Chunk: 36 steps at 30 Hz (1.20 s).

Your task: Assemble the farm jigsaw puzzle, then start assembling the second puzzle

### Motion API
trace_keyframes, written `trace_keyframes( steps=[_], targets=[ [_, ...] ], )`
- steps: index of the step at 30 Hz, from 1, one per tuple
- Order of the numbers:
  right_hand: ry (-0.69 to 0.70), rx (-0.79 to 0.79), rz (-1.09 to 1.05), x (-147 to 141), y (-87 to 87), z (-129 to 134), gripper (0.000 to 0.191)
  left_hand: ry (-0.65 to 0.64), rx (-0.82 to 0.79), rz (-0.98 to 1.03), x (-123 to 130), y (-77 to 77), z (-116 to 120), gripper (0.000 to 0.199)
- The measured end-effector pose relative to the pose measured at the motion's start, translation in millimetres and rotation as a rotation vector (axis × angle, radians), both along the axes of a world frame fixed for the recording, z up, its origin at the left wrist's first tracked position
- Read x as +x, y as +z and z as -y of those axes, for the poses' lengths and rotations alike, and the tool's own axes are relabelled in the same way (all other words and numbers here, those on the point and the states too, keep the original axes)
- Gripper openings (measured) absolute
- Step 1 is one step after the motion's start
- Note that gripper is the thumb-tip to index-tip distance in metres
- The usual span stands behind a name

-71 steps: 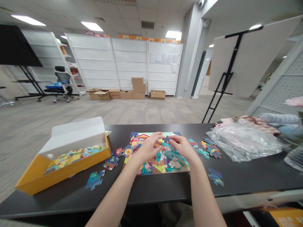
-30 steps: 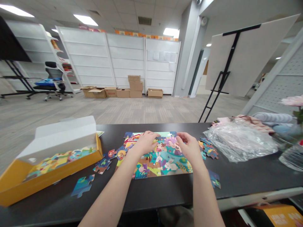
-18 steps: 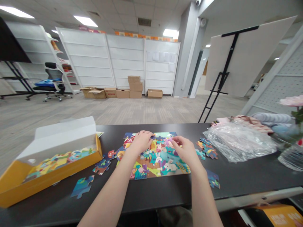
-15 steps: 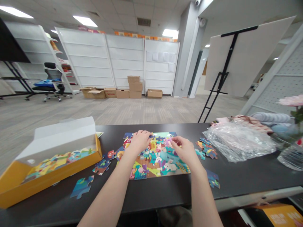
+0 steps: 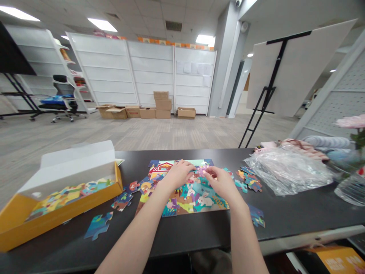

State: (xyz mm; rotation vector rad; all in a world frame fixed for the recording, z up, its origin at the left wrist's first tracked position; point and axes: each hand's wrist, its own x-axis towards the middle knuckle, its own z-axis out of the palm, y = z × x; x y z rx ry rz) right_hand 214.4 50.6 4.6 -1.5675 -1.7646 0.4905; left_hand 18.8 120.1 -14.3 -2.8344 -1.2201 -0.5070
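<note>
The frame is brightly and evenly lit from above by white ceiling lights [image 5: 102, 25], their panels washed out at the upper left and upper centre. The black table [image 5: 194, 232] carries only a dull sheen, and the strip beneath it, bottom centre, is nearly black. Glare breaks into small white glints across the plastic bag [image 5: 288, 171] at right. A wide lens stretches the edges: the board [image 5: 308, 72], upper right, leans outward and the box [image 5: 71, 207], lower left, looks drawn out. Fine detail on the puzzle [image 5: 205, 199] is soft.
</note>
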Motion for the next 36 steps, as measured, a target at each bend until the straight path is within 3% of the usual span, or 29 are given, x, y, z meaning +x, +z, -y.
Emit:
trace_keyframes(
  steps=[9,17,20,27,31,36],
  targets=[
    [-0.018,-0.037,0.241,-1.8,-6.5,1.4,0.017,-0.005,0.007,-0.05,1.1,-0.9,0.3,0.027],
    [0.024,-0.025,0.162,0.9,-0.3,4.0,0.019,0.004,-0.019,-0.025,-0.1,3.2,3.3,0.029],
    [-0.042,0.024,0.169,18.5,2.1,5.1,0.023,0.02,-0.007,-0.02,-1.0,6.5,6.3,0.027],
    [-0.422,0.062,0.295,83.5,-14.5,1.0,0.026,0.015,-0.012,0.019,-1.2,14.5,11.0,0.025],
    [-0.452,0.037,0.316,101.5,-21.9,1.9,0.026,0.011,0.004,0.012,-0.7,16.9,12.8,0.025],
    [-0.518,0.011,0.293,128.5,-11.9,19.9,0.03,0.014,0.013,-0.009,-1.8,16.9,13.9,0.024]
  ],
)
